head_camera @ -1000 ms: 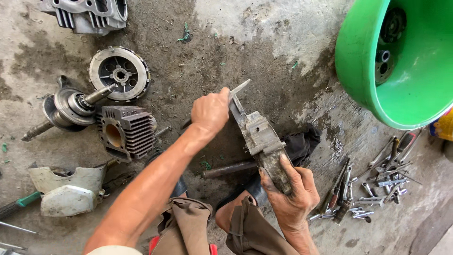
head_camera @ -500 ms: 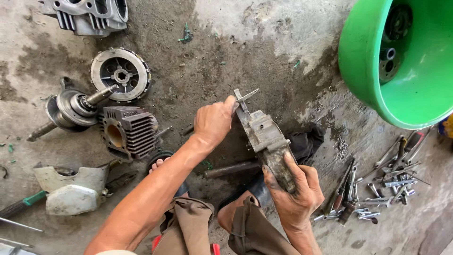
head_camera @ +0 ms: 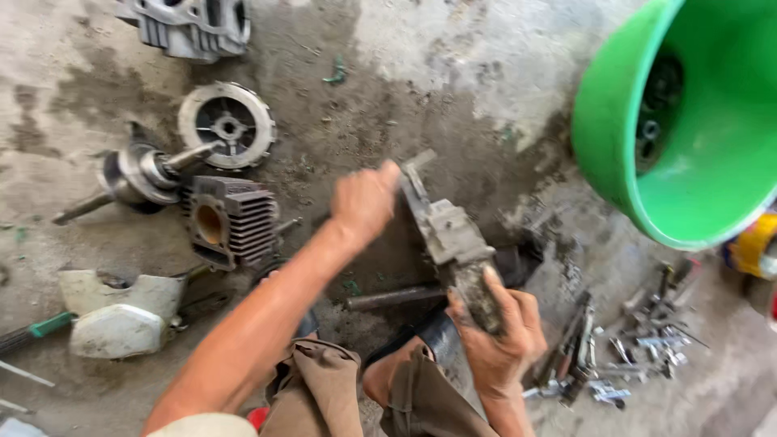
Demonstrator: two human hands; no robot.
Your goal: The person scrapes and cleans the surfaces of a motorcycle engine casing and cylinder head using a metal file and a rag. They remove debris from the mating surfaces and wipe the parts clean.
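A stained concrete floor [head_camera: 486, 73] carries everything. Far to the right of the hands and above them, a large green plastic basin [head_camera: 712, 146] is seen tilted, with dark metal parts dimly visible inside it.

Between the two hands, a grimy grey engine casing [head_camera: 449, 235] is held off the floor, slanting from upper left to lower right. Its lower end is gripped by the right hand [head_camera: 498, 336], whose fingers are wrapped round it. Its upper end is touched by the left hand [head_camera: 364, 202], whose fingers are curled against the casing's edge; whether they pinch it cannot be told because of blur.

To the left of the left hand, a finned engine cylinder [head_camera: 231, 220] is laid on its side, and just beyond it a crankshaft [head_camera: 133, 180] is found. Above these, a round slotted clutch drum [head_camera: 227, 125] lies flat, and higher still a grey cylinder head [head_camera: 194, 24] is cut by the frame. Well below and left of the left forearm, a pale cover [head_camera: 117, 311] rests, with a green-handled tool [head_camera: 36, 330] beside it.

Just under the casing, a dark metal rod [head_camera: 392, 298] lies on the floor. To the right of the right hand, a scatter of bolts and small tools [head_camera: 623, 356] is spread.
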